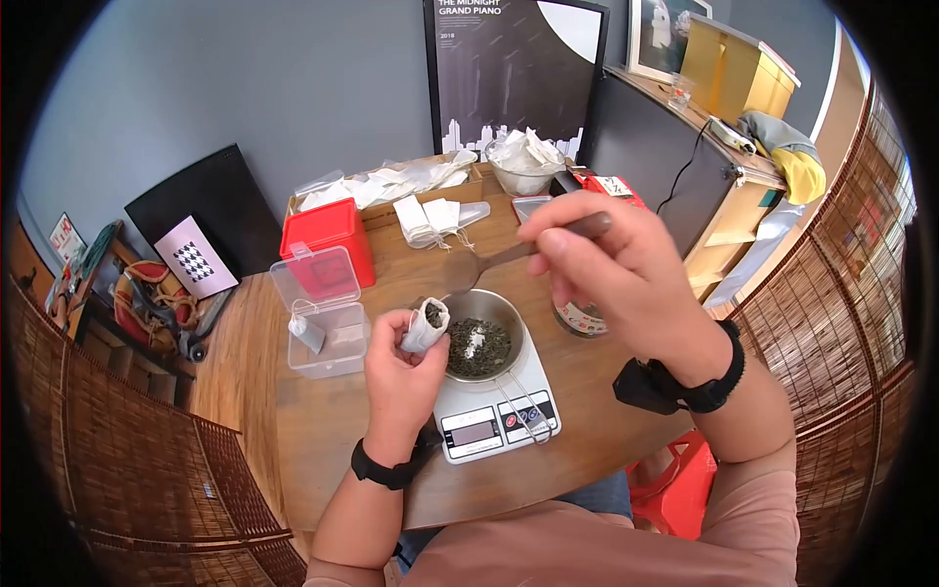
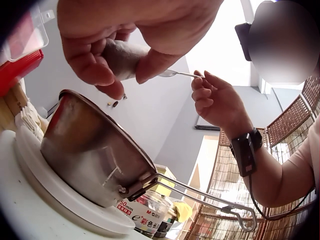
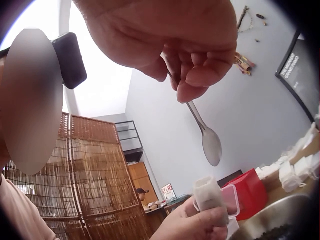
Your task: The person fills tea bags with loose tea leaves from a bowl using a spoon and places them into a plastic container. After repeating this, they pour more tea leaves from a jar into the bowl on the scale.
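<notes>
My left hand [image 1: 399,370] pinches a white tea bag [image 1: 423,338] upright between thumb and fingers; dark dried leaves show at its mouth. My right hand [image 1: 631,279] is raised and grips a metal spoon [image 3: 211,147] by its handle. The spoon's bowl hangs above and to the right of the bag, apart from it. Below both hands is a steel pot [image 2: 95,150] with a folding wire handle, holding loose dried tea leaves [image 1: 494,354] and a small white patch. The pot stands on a white kitchen scale [image 1: 460,403].
Left of the scale, an open clear plastic box [image 1: 342,347] holds one tea bag [image 1: 308,334]. Behind it stands a red box [image 1: 318,240]. Flat white bags [image 1: 427,220] lie farther back, near a glass bowl [image 1: 526,176] of white bags. A jar [image 1: 580,321] stands right of the pot.
</notes>
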`<action>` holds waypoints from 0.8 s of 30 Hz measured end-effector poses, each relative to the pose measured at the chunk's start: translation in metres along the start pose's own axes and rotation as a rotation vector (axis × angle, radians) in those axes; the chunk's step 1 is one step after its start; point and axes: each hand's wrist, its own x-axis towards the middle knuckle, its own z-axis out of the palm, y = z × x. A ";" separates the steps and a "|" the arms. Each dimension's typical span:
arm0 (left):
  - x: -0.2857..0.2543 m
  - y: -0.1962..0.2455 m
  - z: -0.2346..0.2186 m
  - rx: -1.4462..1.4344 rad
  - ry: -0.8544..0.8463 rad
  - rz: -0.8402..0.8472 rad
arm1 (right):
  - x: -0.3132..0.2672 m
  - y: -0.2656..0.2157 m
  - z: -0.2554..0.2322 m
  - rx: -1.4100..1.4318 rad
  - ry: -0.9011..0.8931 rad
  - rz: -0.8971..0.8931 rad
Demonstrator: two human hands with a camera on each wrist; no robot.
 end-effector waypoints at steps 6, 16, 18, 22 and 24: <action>0.000 0.004 0.000 -0.197 0.006 0.142 | -0.011 0.029 -0.009 0.082 0.032 0.131; -0.002 0.016 -0.002 -0.101 -0.020 -0.043 | -0.018 0.078 -0.001 0.031 0.005 0.285; 0.000 0.017 -0.002 -0.103 -0.017 -0.034 | -0.018 0.090 0.000 -0.067 -0.076 0.237; 0.003 0.014 -0.005 -0.101 -0.008 -0.027 | -0.019 0.104 0.006 -0.172 -0.075 0.132; 0.003 0.012 -0.006 -0.114 -0.005 -0.025 | -0.020 0.106 0.007 -0.298 -0.066 0.012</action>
